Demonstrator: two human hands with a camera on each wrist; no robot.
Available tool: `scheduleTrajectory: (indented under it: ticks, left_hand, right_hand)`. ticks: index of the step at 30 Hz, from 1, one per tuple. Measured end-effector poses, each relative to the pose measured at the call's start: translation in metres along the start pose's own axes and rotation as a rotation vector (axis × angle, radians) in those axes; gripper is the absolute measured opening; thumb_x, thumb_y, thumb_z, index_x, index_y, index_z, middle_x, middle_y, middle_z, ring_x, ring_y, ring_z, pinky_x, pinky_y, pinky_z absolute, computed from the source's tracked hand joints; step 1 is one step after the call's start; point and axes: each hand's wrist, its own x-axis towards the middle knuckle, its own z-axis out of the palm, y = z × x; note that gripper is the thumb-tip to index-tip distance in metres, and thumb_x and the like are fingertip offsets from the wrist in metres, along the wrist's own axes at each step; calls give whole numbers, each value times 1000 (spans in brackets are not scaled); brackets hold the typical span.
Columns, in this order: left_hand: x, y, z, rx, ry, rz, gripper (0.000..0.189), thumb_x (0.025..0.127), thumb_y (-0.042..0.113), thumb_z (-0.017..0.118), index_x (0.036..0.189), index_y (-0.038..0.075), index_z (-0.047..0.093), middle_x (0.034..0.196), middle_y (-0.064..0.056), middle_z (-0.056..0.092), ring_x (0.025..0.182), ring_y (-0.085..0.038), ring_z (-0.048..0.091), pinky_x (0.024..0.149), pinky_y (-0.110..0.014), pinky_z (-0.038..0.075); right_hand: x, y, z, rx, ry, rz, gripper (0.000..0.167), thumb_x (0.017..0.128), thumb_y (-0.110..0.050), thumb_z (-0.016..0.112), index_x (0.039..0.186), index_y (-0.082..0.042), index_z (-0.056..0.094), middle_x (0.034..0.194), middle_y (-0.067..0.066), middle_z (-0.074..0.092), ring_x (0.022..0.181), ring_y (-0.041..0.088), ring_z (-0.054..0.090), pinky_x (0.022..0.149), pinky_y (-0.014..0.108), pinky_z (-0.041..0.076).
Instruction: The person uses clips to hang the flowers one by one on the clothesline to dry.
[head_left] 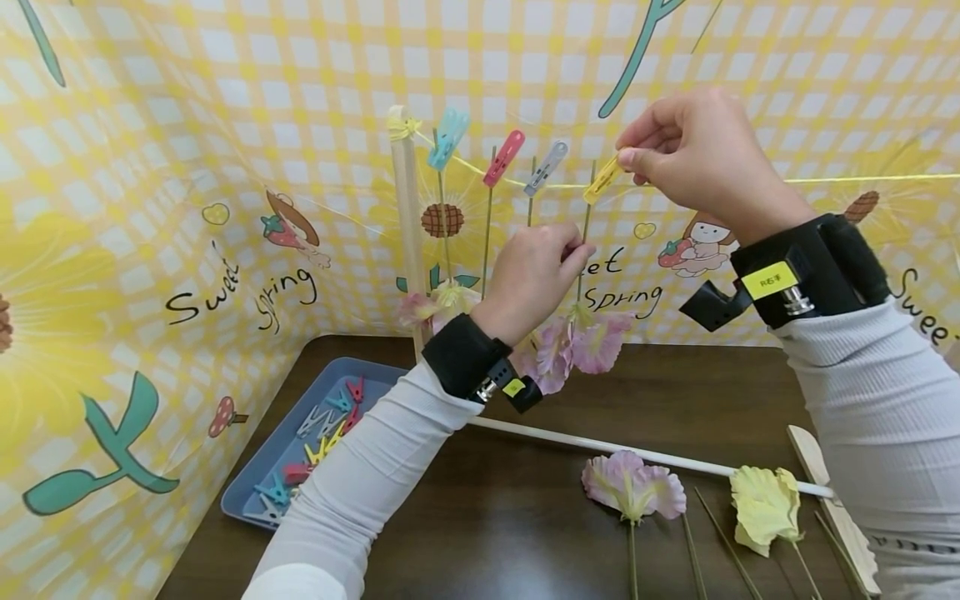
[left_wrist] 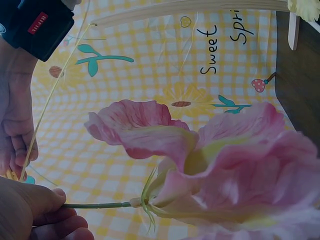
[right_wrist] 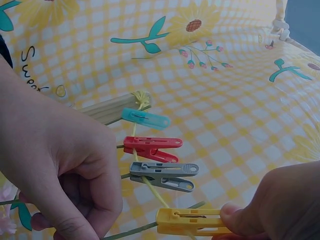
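My right hand [head_left: 701,154] pinches the handle end of a yellow clothespin [right_wrist: 187,220], whose jaws sit at the yellow string [right_wrist: 159,196] and a green stem. Lower down, my left hand [head_left: 534,271] holds that stem [left_wrist: 100,205] between thumb and fingers. Its pink flower [left_wrist: 240,165] hangs head down below the hand. Farther left on the string, a blue clothespin [head_left: 448,137], a red clothespin [head_left: 504,158] and a grey clothespin [head_left: 547,168] each clip a stem with its flower hanging down, partly behind my left hand and wrist.
A wooden post [head_left: 407,225] carries the string's left end. The blue tray [head_left: 243,475] holds several coloured clothespins. On the dark table [head_left: 480,508] lie a white rod [head_left: 600,442], a pink-purple flower [head_left: 632,487], a yellow flower [head_left: 765,504], bare-looking stems and a wooden piece [head_left: 821,483].
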Motion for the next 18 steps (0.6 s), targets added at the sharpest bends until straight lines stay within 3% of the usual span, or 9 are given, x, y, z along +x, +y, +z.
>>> scheduleTrajectory:
  ticks: [18]
  left_hand:
    - [1, 0, 3, 5, -5, -9, 25, 99, 22, 59, 78, 9, 62, 67, 0, 53, 61, -14, 49, 55, -24, 36]
  right_hand:
    - [3, 1, -3, -19, -119, 83, 29, 98, -23, 61, 117, -1, 64, 100, 10, 68, 85, 15, 62, 70, 26, 44]
